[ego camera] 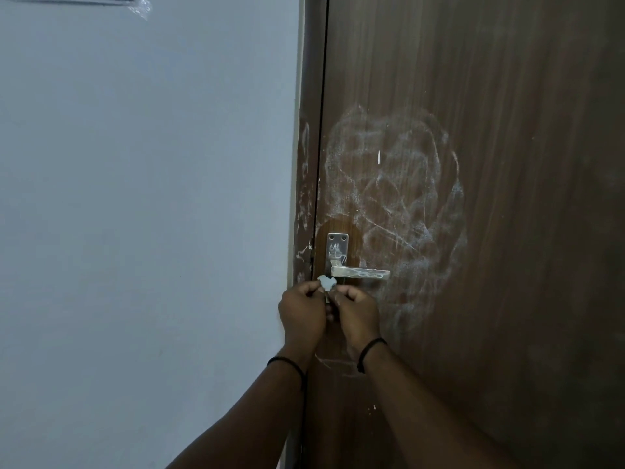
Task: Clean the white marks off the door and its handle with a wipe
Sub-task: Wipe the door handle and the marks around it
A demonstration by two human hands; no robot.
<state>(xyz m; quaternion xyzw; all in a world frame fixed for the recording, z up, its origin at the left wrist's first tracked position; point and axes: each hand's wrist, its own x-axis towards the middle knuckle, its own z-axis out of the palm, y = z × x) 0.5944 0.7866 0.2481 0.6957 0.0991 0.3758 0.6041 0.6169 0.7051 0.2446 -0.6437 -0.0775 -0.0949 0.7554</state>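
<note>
A dark brown wooden door (500, 164) fills the right half of the view. White chalky swirls (395, 184) cover it above and to the right of the handle. The silver lever handle (360, 273) on its plate (337, 247) carries white scribbles. Just below the handle's left end, my left hand (302, 314) and my right hand (356, 313) meet, fingers curled, and both pinch a small crumpled white wipe (326, 283). The lower part of the handle plate is hidden behind my hands.
A pale blue-grey wall (145, 214) takes up the left half. The brown door frame (306, 198) between wall and door has white smears too. Black bands sit on both wrists. A bit of crumpled plastic (140, 8) sticks to the wall at the top.
</note>
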